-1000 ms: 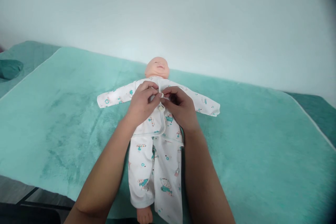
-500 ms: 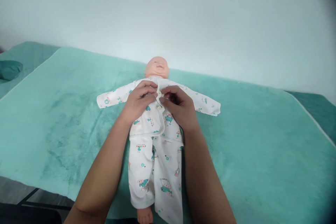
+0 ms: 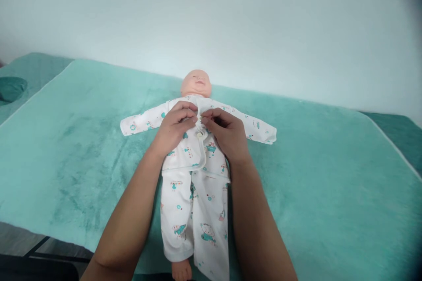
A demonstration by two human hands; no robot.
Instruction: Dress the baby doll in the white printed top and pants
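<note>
A baby doll lies on its back, dressed in a white printed jacket and matching trousers. Over the chest, my left hand pinches the jacket's front edge between thumb and fingers. Facing it, my right hand has its thumb and index finger closed at a button on the front opening; the fingertips partly cover that button. Just below, another button shows on the jacket front. Both jacket sleeves stretch out sideways. One bare doll foot sticks out of the trouser leg on the left.
A green plush cover spreads under the doll, over a padded bed with a dark opening at the far left. A pale wall rises right behind. At lower left, a dark object and thin bars sit below the cover's edge.
My right thumb and index finger have closed together at the button, which is now more covered. My left hand has hardly moved. The whole view has shifted very slightly.
</note>
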